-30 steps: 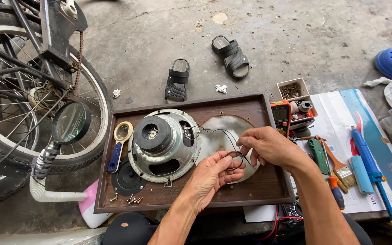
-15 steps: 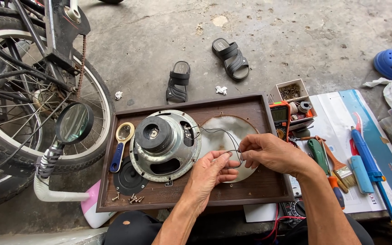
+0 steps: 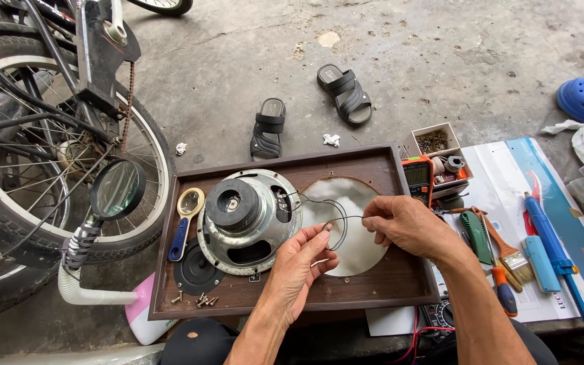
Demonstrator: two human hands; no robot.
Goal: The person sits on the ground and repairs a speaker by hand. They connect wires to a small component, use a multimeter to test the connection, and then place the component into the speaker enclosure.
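A round metal speaker (image 3: pixel 246 220) lies magnet-up on a dark wooden panel (image 3: pixel 373 287) with a round cut-out (image 3: pixel 356 247). Thin dark wires (image 3: pixel 319 206) loop from the speaker's side over the cut-out. My left hand (image 3: pixel 302 263) pinches one wire end over the cut-out. My right hand (image 3: pixel 403 226), just to its right, pinches the other wire end. The two hands are a few centimetres apart.
Several loose screws (image 3: pixel 197 298) and a black round cap (image 3: pixel 197 269) lie on the panel's front left, beside a small handheld magnifier (image 3: pixel 185 213). A gooseneck magnifier (image 3: pixel 116 190) and bicycle wheel (image 3: pixel 49 169) stand left. A multimeter (image 3: pixel 416 177), parts box (image 3: pixel 437 145), screwdrivers, brush (image 3: pixel 512 253) lie right. Sandals (image 3: pixel 305 108) lie beyond.
The view has shifted slightly. Both hands keep working the wires over the cut-out; my right hand has drawn a little to the right, apart from my left.
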